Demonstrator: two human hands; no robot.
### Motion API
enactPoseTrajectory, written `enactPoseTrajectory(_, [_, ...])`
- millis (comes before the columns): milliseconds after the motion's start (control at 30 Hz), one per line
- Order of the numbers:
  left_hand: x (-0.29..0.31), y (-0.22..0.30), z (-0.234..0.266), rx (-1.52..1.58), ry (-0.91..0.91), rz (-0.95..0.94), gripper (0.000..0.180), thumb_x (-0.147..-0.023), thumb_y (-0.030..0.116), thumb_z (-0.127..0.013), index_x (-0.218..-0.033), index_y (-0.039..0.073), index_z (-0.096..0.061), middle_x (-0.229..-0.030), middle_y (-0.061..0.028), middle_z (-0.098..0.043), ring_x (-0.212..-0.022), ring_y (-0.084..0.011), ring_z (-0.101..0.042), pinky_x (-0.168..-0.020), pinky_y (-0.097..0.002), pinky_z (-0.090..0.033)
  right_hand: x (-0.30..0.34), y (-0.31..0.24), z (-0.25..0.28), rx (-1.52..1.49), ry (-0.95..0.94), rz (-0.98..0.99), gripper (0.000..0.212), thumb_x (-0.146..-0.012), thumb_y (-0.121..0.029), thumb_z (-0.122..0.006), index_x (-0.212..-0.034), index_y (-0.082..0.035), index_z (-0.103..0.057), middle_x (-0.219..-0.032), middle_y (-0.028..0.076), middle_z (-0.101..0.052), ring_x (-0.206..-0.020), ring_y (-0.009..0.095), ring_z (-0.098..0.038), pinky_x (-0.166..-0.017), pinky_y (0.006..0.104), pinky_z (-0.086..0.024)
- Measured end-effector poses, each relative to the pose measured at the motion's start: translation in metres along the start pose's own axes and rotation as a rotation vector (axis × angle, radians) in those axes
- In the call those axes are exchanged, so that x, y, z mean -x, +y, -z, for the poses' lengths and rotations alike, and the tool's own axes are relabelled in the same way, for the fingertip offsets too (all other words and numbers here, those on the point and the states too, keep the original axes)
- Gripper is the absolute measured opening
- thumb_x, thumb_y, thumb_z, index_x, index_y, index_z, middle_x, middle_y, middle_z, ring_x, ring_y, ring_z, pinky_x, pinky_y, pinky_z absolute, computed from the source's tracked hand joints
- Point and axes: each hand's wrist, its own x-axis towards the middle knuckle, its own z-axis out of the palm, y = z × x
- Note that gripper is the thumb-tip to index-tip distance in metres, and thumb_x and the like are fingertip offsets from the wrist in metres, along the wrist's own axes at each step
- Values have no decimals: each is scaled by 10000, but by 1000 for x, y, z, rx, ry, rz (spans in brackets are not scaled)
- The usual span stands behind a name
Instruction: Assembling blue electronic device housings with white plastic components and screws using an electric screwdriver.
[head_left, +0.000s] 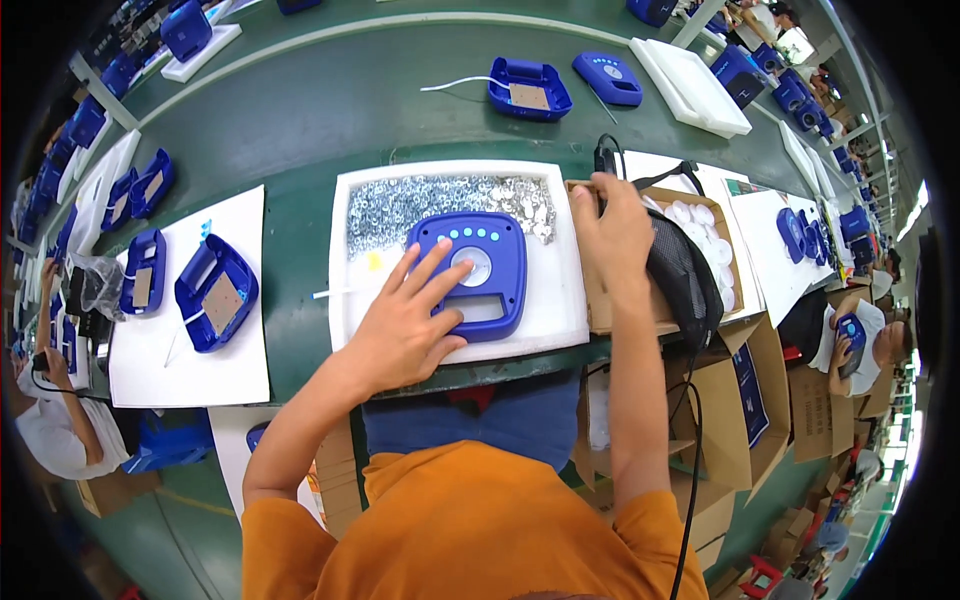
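A blue plastic casing (478, 268) with a round white centre and a handle slot lies face up on a white foam tray (560, 310). My left hand (410, 320) rests flat on the casing, fingers spread over its lower left part. My right hand (612, 232) reaches to the right of the tray, over the rim of a cardboard box (597, 312), and its fingers curl around a black power screwdriver (680, 270) with a cable. A heap of small silver screws and washers (440, 200) fills the back of the tray.
White round parts (705, 235) lie in the box. Open blue casing halves (215, 292) sit on a white sheet at left. More blue casings (530, 88) lie on the green conveyor belt (320, 110). Other workers sit at left and right. Cardboard cartons (740, 400) stand at lower right.
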Motion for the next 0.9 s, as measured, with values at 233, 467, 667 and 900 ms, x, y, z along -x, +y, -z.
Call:
enactPoseTrajectory(233, [-8,7,37,-24,44,-1,250,-877,173,-919,-1059,63,-787,-1640,-152,-603,-1705,-456,-347,-1393,-686,-238,51,-40,-9,-432,176,-39,147,-1008,-122,-799,-1117,-25,-779,-1111,154,-786,-1007,376,-765,-879,453,-594])
enactPoseTrajectory(467, [-76,-108,70,-263,271,79,191,-959,134,-841,-1101,48,-748,-1566,-158,-650,-1645,-441,-457,-1377,-662,-278,68,-36,-12,-461,148,73,94,-971,-53,-794,-1056,-22,-769,-1044,163,-782,-987,396,-757,-878,481,-582])
enactPoseTrajectory(667, [-175,-265,22,-452,354,291,338,-987,211,-823,-1303,97,-786,-1609,-164,-631,-1608,-439,-485,-1343,-631,-344,65,-42,-13,-441,54,128,66,-965,-49,-790,-1011,-40,-744,-994,152,-760,-951,399,-736,-856,496,-574])
enactPoseTrajectory(900, [-297,-229,-62,-489,141,129,671,-976,124,-774,-1612,309,-664,-1750,-188,-509,-1661,-415,-433,-1381,-609,-312,69,-38,-16,-404,26,176,89,-933,-34,-807,-992,-38,-742,-988,133,-764,-946,372,-740,-861,487,-580])
